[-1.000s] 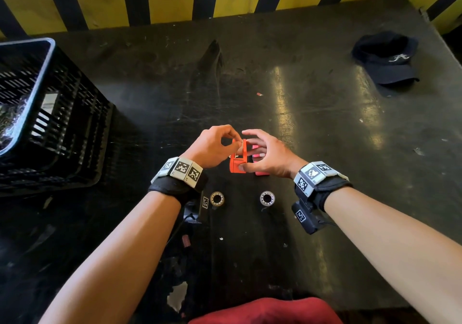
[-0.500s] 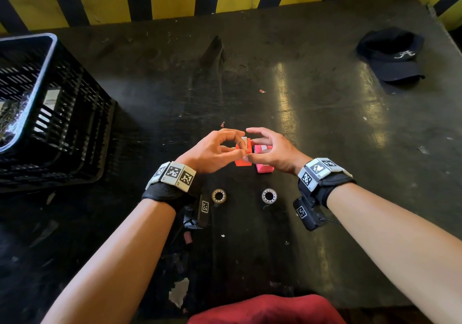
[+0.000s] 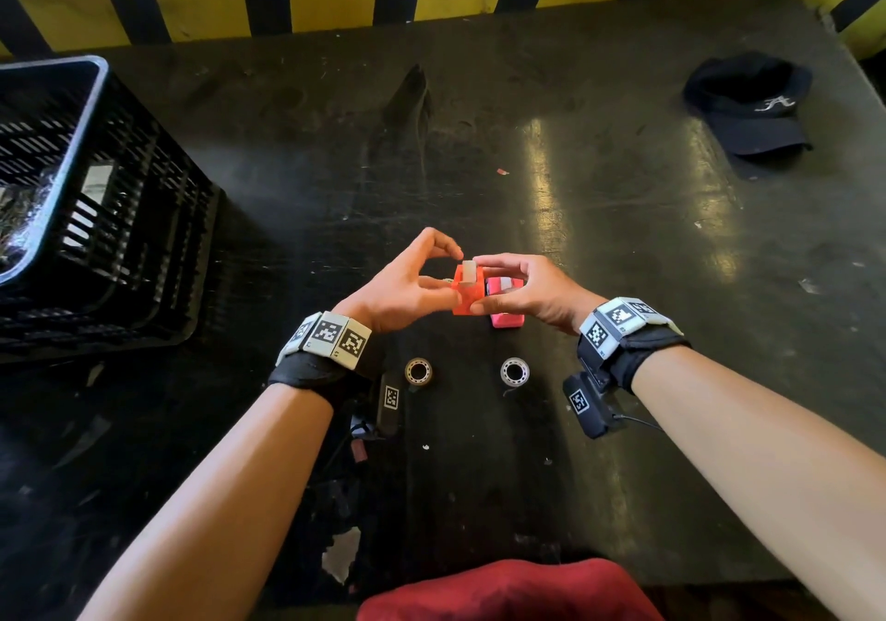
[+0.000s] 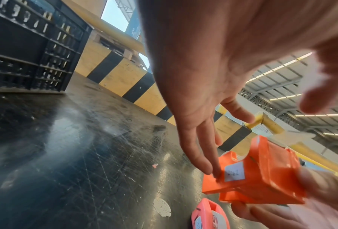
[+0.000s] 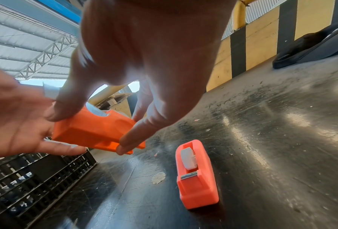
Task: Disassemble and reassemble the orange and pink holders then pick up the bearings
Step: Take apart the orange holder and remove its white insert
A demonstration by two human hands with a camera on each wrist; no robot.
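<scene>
Half a second ago the orange holder (image 3: 466,295) was mostly hidden between the two hands; now it stands higher and clearer of the table (image 3: 599,246), with a white roll (image 3: 469,271) showing at its top. The left hand's forefinger and thumb, then closed together, now arch apart above it.

The right hand (image 3: 530,292) pinches the orange holder: thumb on one side, fingertips (image 5: 125,144) on the lower edge (the right wrist view shows this best). The left hand (image 3: 407,285) is only partly closed; its straight lower fingers (image 4: 209,167) press the holder's labelled side, while forefinger and thumb curve over the roll, and whether they touch it cannot be told.

The orange holder is held just above the table, tilted, its long axis running roughly away from the person.

The pink holder (image 5: 195,175) lies flat on the table just right of the orange one, partly under the right hand, its own white roll in place and its long axis also running away from the person. Two bearings (image 3: 418,371) (image 3: 514,371) lie side by side, apart, on the table nearer the person, between the wrists.
</scene>
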